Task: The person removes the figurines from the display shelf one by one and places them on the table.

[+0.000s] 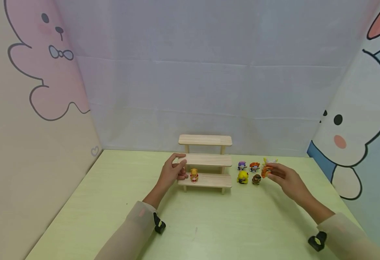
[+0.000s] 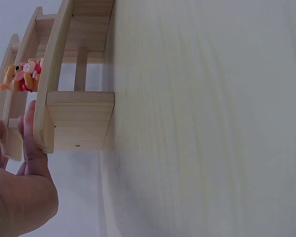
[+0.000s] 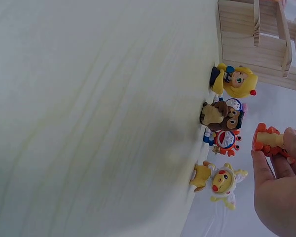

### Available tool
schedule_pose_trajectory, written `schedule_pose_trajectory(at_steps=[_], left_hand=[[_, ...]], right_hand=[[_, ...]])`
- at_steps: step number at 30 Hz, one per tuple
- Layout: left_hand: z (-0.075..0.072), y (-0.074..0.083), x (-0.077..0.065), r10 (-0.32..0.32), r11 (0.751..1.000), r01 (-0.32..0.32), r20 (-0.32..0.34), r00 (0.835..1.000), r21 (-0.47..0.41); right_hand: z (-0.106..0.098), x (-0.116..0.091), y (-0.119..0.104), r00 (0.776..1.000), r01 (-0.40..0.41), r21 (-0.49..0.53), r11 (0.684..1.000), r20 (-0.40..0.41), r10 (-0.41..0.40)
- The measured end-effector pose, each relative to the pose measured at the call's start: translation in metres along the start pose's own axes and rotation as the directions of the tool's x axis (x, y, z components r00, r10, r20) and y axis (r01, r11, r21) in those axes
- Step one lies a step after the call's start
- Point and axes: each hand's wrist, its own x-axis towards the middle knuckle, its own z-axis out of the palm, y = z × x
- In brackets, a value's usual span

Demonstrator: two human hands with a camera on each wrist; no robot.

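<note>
A three-tier wooden display stand (image 1: 206, 160) stands on the table. My left hand (image 1: 171, 170) grips its left end at the middle tier, with fingers also against the bottom tier. In the left wrist view, that hand (image 2: 24, 190) reaches in between the tiers. A Winnie the Pooh figurine (image 1: 194, 175) stands on the bottom tier beside my left fingers. My right hand (image 1: 288, 180) pinches an orange tiger figurine (image 3: 270, 140), raised off the table. Below it is a Pikachu figurine (image 3: 222, 180) in a white hood, partly hidden in the head view.
Right of the stand, several figurines are grouped: a purple-topped one (image 1: 241, 166), an orange-red-topped one (image 1: 254, 166), a yellow-haired one (image 1: 243, 177) and a brown owl (image 1: 256, 179). A pale back wall (image 1: 209, 90) rises behind; printed side panels (image 1: 355, 137) flank the table.
</note>
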Motion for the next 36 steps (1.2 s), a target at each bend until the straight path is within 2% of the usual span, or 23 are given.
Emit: schedule_pose_trajectory(at_steps=[11,22,30,36], left_hand=[[0.000,0.001,0.000,-0.002,1.000,0.002,-0.002,1.000,-0.003],[0.000,-0.001,0.001,-0.004,1.000,0.004,-0.006,1.000,0.002],[-0.001,-0.003,0.002,0.003,1.000,-0.003,-0.008,1.000,0.013],[0.000,-0.001,0.001,0.002,1.000,-0.002,-0.007,1.000,0.012]], right_hand=[[-0.004,-0.002,0.016,0.999,-0.036,-0.001,0.999,-0.005,0.036],[-0.002,-0.002,0.030,0.993,-0.119,0.016,0.993,-0.012,0.120],[0.001,-0.001,0.046,0.994,-0.104,0.020,0.994,-0.021,0.105],[0.004,0.000,0.050,0.992,-0.122,0.040,0.992,-0.014,0.123]])
